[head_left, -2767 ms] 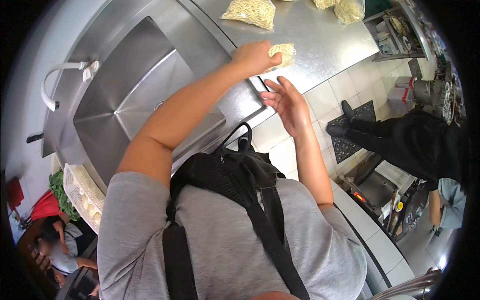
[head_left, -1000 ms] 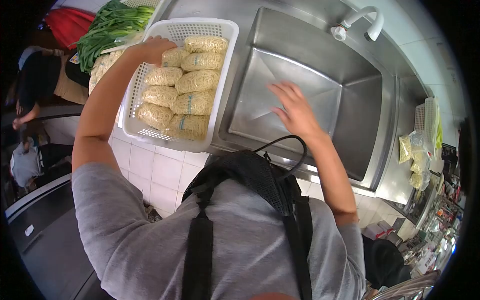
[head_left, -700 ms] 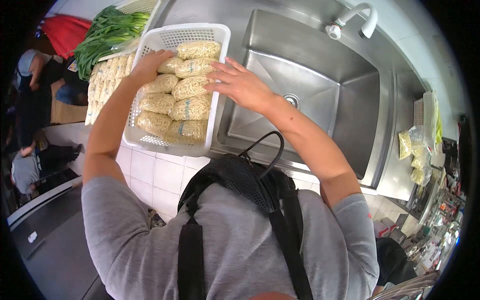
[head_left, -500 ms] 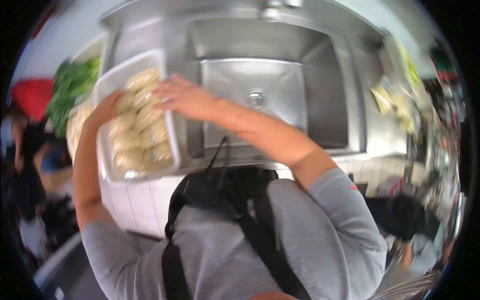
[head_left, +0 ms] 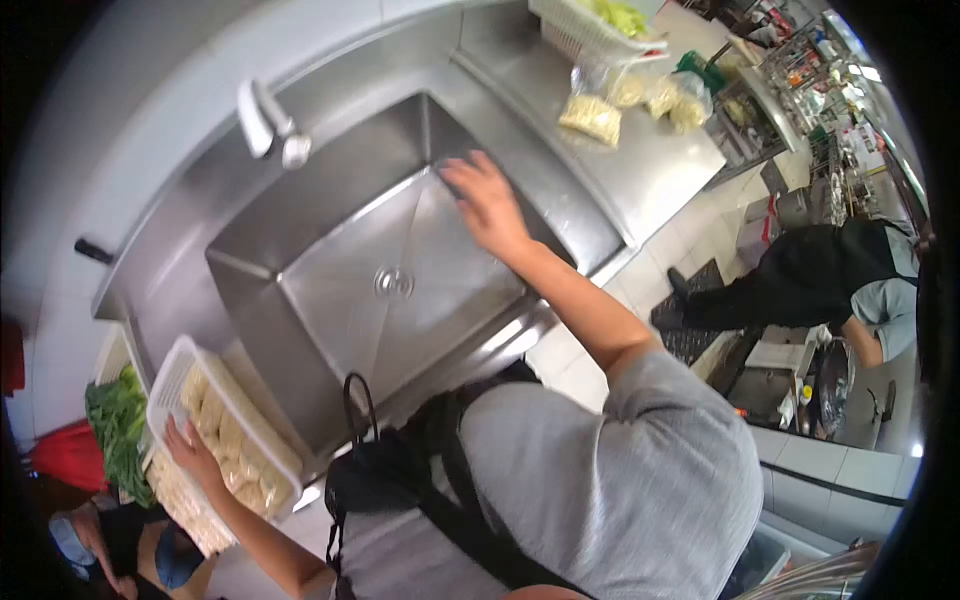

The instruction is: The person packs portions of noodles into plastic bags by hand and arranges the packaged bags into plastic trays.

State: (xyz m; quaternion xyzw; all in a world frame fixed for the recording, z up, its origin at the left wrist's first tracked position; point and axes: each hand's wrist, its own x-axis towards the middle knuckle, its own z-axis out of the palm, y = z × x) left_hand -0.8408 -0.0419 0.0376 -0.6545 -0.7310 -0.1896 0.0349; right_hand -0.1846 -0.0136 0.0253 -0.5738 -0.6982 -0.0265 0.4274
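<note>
My left hand (head_left: 192,455) rests at the left side of a white plastic basket (head_left: 186,352), its fingers spread near the rim. Inside the basket lie several clear-wrapped bundles of noodles (head_left: 232,440). Over the upper right part of the steel sink basin (head_left: 340,300) hangs my right hand (head_left: 485,205), fingers apart and holding nothing. Beyond it, on the steel counter, sit a bag of noodles (head_left: 591,119) and more bagged noodles (head_left: 688,110).
A white faucet (head_left: 268,125) rises behind the sink. Leafy greens (head_left: 118,430) lie left of the basket. Another white basket (head_left: 575,35) stands at the top. At right, a person in black (head_left: 800,275) stands by cooking equipment; another person (head_left: 90,545) is at lower left.
The view has turned towards the right-hand counter. My right hand has left the noodle bundles and moved right over the sink. My left hand remains at the basket, its fingers now spread at the side.
</note>
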